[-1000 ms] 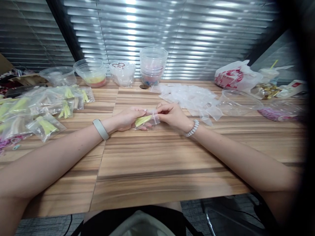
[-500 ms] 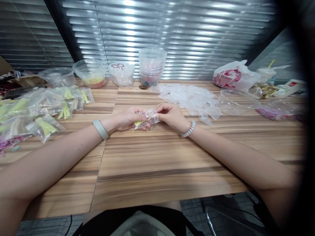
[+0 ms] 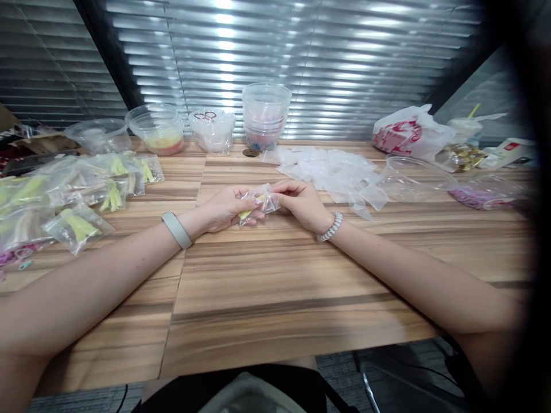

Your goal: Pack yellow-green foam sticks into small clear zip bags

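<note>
Both of my hands meet over the middle of the wooden table (image 3: 275, 287). Between them is a small clear plastic bag (image 3: 257, 205) with yellow-green pieces inside. My left hand (image 3: 226, 207), with a grey band on the wrist, grips the bag's left end, its fingers curled round it. My right hand (image 3: 301, 202), with a white bead bracelet on the wrist, pinches the bag's right end, fingers pressed together.
Filled bags (image 3: 77, 225) with yellow-green pieces lie spread at the left. A heap of empty clear bags (image 3: 331, 169) lies behind my right hand. Clear tubs (image 3: 266, 115) and bowls (image 3: 157, 126) stand at the back. A red-and-white plastic bag (image 3: 408, 135) and an empty clear bowl (image 3: 415, 178) are at the right.
The bag has crumpled and turned between my fingers, so less of the yellow-green filling shows. Both hands stay in nearly the same place.
</note>
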Demonstrator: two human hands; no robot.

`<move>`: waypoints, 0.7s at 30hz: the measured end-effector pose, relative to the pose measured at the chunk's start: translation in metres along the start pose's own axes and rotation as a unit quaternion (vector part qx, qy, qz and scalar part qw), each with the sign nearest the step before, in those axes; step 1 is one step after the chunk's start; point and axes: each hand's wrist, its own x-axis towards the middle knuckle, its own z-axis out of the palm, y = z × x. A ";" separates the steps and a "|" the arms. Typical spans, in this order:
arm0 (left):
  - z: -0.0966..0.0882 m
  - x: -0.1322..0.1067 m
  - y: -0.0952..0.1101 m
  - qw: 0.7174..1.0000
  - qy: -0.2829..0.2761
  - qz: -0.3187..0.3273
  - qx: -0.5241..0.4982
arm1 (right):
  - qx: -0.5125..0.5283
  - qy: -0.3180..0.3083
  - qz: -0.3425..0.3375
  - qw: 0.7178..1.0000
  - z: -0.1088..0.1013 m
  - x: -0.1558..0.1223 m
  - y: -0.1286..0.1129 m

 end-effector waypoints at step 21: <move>0.013 -0.001 -0.004 0.993 0.102 0.054 -0.006 | -0.007 -0.075 0.006 0.997 0.002 -0.002 0.000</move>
